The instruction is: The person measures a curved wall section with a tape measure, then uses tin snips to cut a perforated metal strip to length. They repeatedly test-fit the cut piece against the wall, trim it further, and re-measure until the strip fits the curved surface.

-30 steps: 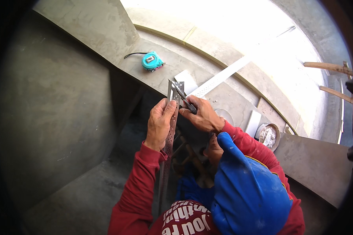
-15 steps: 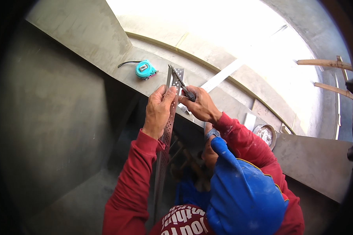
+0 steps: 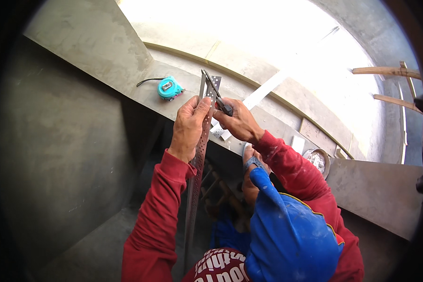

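Note:
My left hand (image 3: 187,128) is closed around a long perforated metal corner bead (image 3: 198,174), thumb on top near its upper end. The bead slopes down past my left sleeve into shadow. My right hand (image 3: 240,121) grips what look like snips (image 3: 225,108), with a black body and narrow dark metal jaws. Their jaws lie along the bead's upper end, just beyond my left thumb; whether they bite into it I cannot tell. A turquoise tape measure (image 3: 169,88) with a black strap rests on the grey ledge to the left.
Small perforated white offcuts (image 3: 218,131) lie at the ledge (image 3: 277,123) edge. My sandalled foot (image 3: 255,159) is below my right wrist. A round tub of white paste (image 3: 317,162) stands at right. A white strip (image 3: 268,89) crosses the ledge; wooden poles (image 3: 385,71) are far right.
The view has shifted slightly. Both hands, bead and snips sit a little higher in the picture, and more of the offcuts and the foot shows. Both grips are unchanged.

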`<state>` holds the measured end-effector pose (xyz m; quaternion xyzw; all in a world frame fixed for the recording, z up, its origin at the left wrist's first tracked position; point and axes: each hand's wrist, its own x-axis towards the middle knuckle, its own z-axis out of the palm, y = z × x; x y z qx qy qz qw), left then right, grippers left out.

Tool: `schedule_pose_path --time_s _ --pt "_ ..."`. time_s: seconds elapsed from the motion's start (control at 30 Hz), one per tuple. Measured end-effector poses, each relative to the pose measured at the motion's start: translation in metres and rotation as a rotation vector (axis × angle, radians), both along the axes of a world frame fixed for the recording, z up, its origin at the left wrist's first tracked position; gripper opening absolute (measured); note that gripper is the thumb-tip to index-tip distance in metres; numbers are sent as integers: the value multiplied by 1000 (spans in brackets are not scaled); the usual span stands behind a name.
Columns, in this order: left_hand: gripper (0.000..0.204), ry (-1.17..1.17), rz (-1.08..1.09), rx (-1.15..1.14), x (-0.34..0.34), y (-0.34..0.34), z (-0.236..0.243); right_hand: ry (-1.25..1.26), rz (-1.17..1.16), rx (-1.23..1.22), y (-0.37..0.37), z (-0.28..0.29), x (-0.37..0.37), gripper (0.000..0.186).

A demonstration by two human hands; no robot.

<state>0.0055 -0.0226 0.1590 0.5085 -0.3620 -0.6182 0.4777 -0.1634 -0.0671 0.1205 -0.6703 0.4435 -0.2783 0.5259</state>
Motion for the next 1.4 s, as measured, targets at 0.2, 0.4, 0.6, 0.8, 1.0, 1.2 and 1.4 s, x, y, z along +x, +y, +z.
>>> schedule_pose_path --time_s 0.2,0.4,0.6,0.8,1.0,1.2,1.4 --pt "28 48 38 18 -1 -3 0 -23 -10 -25 -3 -2 4 36" --pt "25 64 8 37 2 -9 -1 -51 3 0 -8 -4 7 34" --pt "24 106 -2 69 1 -11 2 -98 -8 -7 -11 -5 6 33" --pt "25 140 11 98 3 -16 4 -92 4 26 -13 -7 7 30" --pt "26 155 -7 104 6 -19 2 -129 9 39 -18 -10 9 32" --pt "29 258 19 157 19 -59 13 181 -113 -87 -58 7 14 48" --pt "28 111 -48 110 14 -60 21 -54 62 207 -70 25 -7 42"
